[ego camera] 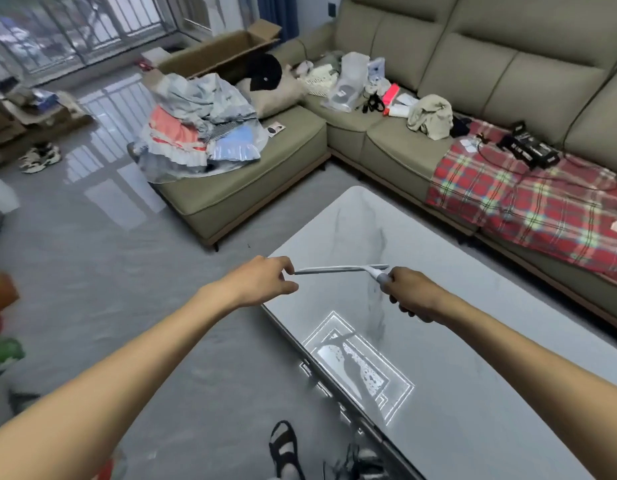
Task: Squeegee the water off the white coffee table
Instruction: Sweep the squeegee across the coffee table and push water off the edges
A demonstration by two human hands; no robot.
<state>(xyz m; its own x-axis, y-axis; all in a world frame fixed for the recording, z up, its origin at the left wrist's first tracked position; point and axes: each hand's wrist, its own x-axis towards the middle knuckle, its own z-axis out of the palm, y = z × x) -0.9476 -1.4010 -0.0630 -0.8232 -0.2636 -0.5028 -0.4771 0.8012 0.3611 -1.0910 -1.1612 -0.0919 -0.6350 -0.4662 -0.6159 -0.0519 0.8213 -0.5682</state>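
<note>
We hold one squeegee point(341, 269) above the far-left part of the one white coffee table surface point(473, 393). Its blade's long axis runs across the surface's width. The right grip point(412, 299), over the surface, is wrapped around the handle. The left grip point(262, 282), just off the surface's left edge, pinches the blade's tip. Droplets point(367, 375) lie on the surface nearer us than the blade, so we judge the stroke should come toward us. We cannot tell whether the blade touches the surface.

Over the white coffee table point(438, 358), the right hand point(409, 294) grips the squeegee point(345, 270) handle; the left hand point(262, 284) pinches its blade end
</note>
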